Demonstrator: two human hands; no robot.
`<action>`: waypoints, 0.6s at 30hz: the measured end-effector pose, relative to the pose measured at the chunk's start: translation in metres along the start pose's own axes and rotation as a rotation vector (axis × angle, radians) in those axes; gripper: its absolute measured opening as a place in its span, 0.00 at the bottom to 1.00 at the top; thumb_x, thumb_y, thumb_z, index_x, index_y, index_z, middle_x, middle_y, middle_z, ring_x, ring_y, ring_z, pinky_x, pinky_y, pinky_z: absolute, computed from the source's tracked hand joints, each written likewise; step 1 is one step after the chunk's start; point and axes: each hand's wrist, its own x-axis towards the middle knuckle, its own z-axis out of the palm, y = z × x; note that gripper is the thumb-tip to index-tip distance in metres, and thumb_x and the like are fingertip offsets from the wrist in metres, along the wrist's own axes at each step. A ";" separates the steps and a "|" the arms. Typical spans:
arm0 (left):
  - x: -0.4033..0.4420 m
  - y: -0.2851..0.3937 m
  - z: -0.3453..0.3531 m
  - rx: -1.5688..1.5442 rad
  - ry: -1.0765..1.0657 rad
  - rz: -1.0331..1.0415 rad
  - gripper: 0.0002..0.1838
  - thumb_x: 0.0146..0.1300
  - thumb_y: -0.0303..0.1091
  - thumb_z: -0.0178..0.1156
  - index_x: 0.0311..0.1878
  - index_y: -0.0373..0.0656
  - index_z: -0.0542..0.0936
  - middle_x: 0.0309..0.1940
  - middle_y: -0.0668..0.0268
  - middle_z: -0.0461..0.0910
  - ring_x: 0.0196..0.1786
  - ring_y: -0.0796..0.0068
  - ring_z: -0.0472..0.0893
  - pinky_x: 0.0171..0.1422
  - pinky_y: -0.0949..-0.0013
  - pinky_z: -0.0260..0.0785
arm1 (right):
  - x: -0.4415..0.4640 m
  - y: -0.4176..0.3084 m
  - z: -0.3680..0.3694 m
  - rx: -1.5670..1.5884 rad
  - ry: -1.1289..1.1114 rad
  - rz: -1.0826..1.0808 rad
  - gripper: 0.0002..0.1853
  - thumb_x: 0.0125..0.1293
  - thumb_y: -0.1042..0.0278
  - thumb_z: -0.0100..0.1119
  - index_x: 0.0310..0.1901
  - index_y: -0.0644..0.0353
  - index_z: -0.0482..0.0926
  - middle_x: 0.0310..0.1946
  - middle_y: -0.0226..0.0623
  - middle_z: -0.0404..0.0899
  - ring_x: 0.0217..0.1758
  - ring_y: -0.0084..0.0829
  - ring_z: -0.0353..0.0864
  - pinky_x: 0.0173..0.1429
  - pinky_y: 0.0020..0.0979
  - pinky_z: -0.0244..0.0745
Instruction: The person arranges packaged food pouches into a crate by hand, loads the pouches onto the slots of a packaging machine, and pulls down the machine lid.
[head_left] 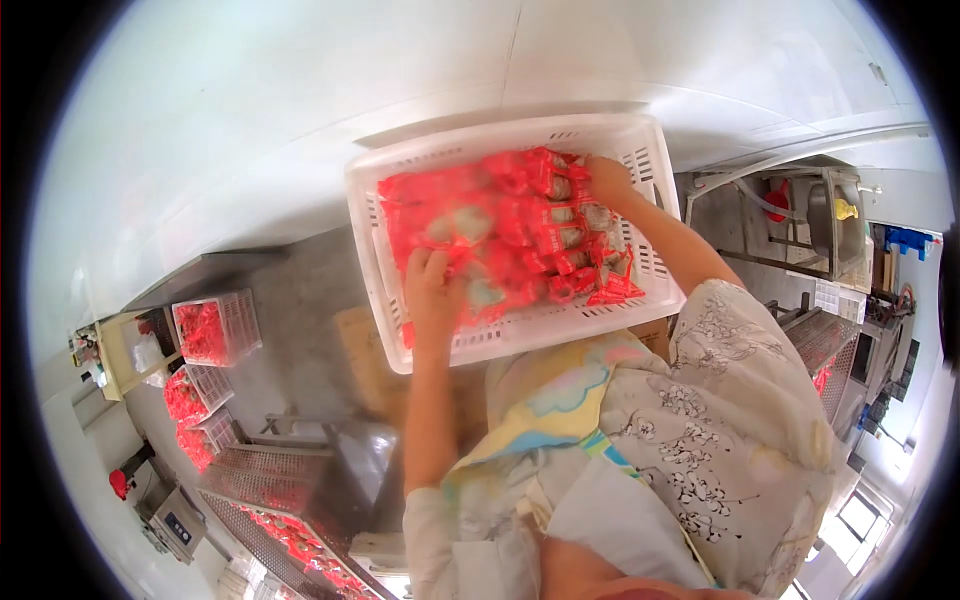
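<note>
A white plastic basket [410, 358] with slotted walls stands in front of my body, tilted in view. Rows of red packets [515, 210] with clear windows fill much of it; those on the left are blurred by motion. My left hand [432, 290] is over the packets at the left side, its fingers bent and smeared, and what they hold, if anything, cannot be made out. At the basket's upper right, my right hand [608, 182] reaches in beside the end of the top row, its fingertips partly hidden against a packet.
More baskets of red packets [205, 333] stand on the left. A perforated metal rack [270, 475] is at the lower left, a metal sink [822, 225] at the right. Brown cardboard [365, 350] lies below the basket. A white wall [300, 90] rises behind.
</note>
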 end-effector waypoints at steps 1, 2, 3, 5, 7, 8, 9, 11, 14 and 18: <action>-0.003 0.005 -0.002 -0.016 -0.005 -0.020 0.14 0.42 0.22 0.63 0.37 0.39 0.78 0.32 0.59 0.71 0.34 0.59 0.74 0.36 0.62 0.67 | -0.012 0.005 -0.010 0.002 -0.004 0.027 0.16 0.53 0.63 0.62 0.45 0.55 0.80 0.41 0.44 0.81 0.47 0.47 0.80 0.49 0.43 0.74; -0.005 0.011 -0.005 -0.035 -0.007 -0.043 0.15 0.43 0.22 0.63 0.38 0.40 0.78 0.32 0.59 0.72 0.34 0.59 0.74 0.36 0.61 0.67 | -0.025 0.012 -0.022 -0.001 -0.010 0.051 0.14 0.54 0.65 0.61 0.44 0.55 0.80 0.40 0.43 0.81 0.46 0.47 0.79 0.48 0.42 0.74; -0.008 0.016 -0.007 -0.056 -0.008 -0.069 0.15 0.43 0.22 0.63 0.39 0.40 0.78 0.32 0.59 0.72 0.35 0.58 0.74 0.37 0.61 0.67 | -0.037 0.016 -0.031 0.068 0.063 -0.016 0.13 0.54 0.66 0.61 0.42 0.55 0.80 0.39 0.42 0.80 0.46 0.46 0.79 0.48 0.42 0.74; -0.008 0.016 -0.008 -0.013 0.018 -0.033 0.11 0.47 0.24 0.66 0.35 0.38 0.76 0.31 0.59 0.70 0.34 0.57 0.73 0.37 0.62 0.65 | -0.060 0.018 -0.050 0.209 0.204 -0.153 0.11 0.53 0.67 0.61 0.39 0.57 0.81 0.38 0.39 0.79 0.45 0.44 0.78 0.47 0.42 0.73; -0.010 0.020 -0.005 -0.022 0.039 0.007 0.11 0.48 0.24 0.67 0.33 0.37 0.74 0.31 0.59 0.70 0.34 0.57 0.72 0.37 0.62 0.64 | -0.077 0.000 -0.078 0.224 0.175 -0.167 0.10 0.54 0.69 0.61 0.39 0.59 0.80 0.37 0.39 0.78 0.44 0.44 0.77 0.46 0.41 0.72; -0.009 0.022 -0.004 -0.045 0.061 0.031 0.11 0.48 0.24 0.67 0.33 0.37 0.74 0.31 0.59 0.70 0.34 0.57 0.72 0.36 0.62 0.64 | -0.079 -0.012 -0.092 0.232 0.164 -0.190 0.09 0.55 0.70 0.60 0.38 0.60 0.79 0.36 0.38 0.77 0.44 0.44 0.77 0.46 0.41 0.72; -0.005 0.022 -0.004 -0.061 0.093 0.052 0.11 0.48 0.24 0.67 0.33 0.37 0.74 0.31 0.59 0.69 0.34 0.57 0.72 0.36 0.62 0.64 | -0.077 -0.022 -0.104 0.225 0.174 -0.258 0.10 0.55 0.70 0.61 0.39 0.59 0.79 0.36 0.39 0.77 0.44 0.44 0.76 0.46 0.41 0.72; -0.002 0.037 -0.012 -0.063 0.144 0.103 0.13 0.45 0.24 0.68 0.32 0.38 0.74 0.32 0.59 0.70 0.34 0.56 0.72 0.36 0.61 0.65 | -0.077 -0.045 -0.120 0.220 0.179 -0.401 0.12 0.54 0.71 0.61 0.41 0.59 0.79 0.35 0.39 0.76 0.43 0.44 0.76 0.45 0.40 0.71; -0.003 0.044 -0.021 -0.059 0.189 0.110 0.14 0.43 0.25 0.68 0.32 0.39 0.74 0.32 0.58 0.70 0.36 0.55 0.73 0.38 0.59 0.66 | -0.080 -0.091 -0.143 0.229 0.164 -0.518 0.12 0.52 0.74 0.61 0.40 0.59 0.79 0.34 0.40 0.75 0.44 0.44 0.75 0.45 0.40 0.71; -0.023 0.046 -0.047 0.007 0.321 0.112 0.13 0.41 0.26 0.66 0.32 0.42 0.73 0.32 0.57 0.70 0.39 0.52 0.72 0.39 0.54 0.67 | -0.079 -0.152 -0.143 0.166 0.212 -0.836 0.12 0.51 0.76 0.59 0.40 0.58 0.80 0.33 0.43 0.74 0.41 0.47 0.75 0.44 0.42 0.71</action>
